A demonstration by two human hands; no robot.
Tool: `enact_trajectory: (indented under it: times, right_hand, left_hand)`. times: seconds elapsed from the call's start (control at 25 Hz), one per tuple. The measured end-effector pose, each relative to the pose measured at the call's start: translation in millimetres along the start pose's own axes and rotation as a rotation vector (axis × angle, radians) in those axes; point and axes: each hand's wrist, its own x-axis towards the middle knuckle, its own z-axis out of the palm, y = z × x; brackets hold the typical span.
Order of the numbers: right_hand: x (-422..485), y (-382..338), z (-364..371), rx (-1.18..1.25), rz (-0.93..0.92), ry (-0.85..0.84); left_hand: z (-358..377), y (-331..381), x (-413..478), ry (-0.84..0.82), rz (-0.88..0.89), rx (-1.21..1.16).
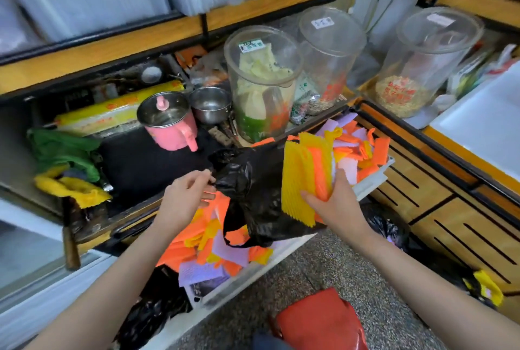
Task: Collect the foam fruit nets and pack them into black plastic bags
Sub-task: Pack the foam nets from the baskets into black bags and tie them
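The right hand (334,200) grips a stack of yellow and orange foam nets (301,178), held upright against the black plastic bag (253,192), whose edge the left hand (185,195) pinches. Both are above a white tray (368,181) heaped with loose nets (213,248) (orange, yellow, purple).

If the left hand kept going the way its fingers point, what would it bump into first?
The black bag. The left hand points right at it, and its fingertips seem to pinch the bag's edge, though depth is unclear.
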Motion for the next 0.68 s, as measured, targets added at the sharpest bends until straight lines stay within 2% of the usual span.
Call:
enact_trajectory:
  times: [0.12,0.24,0.32,0.4,0.48,0.56,0.68]
  right_hand:
    - [-17.0,-30.0,19.4,0.031,-0.136,0.044]
    - [-41.6,-61.7,44.9,0.066,-0.286,0.055]
    - [-57.8,-76.0,63.8,0.019,-0.278,0.001]
    - [-77.3,-81.3,83.7,-0.197,-0.212,-0.201]
    - [-101.0,-74.6,102.1,-0.398,-0.167,-0.45]
    - [-129.7,-64.2,117.4,-0.433,-0.146,-0.619]
    - [-160.3,-60.1,127.3,-0.398,-0.117,-0.757]
  left_hand:
    - [-29.7,-5.2,-23.1,0.056,0.011,-0.048]
    - [-53.9,-23.1,-52.5,0.018,-0.018,-0.08]
    - [-67.7,-41.5,-71.9,0.007,-0.051,-0.093]
    - [-86.8,-67.5,-89.9,0.041,-0.079,-0.08]
    - [-111.0,-95.9,-101.5,0.083,-0.113,0.051]
    - [-135.6,-122.5,-114.1,0.129,-0.162,0.154]
    - [-156.5,-141.9,-133.4,0.255,-0.195,-0.012]
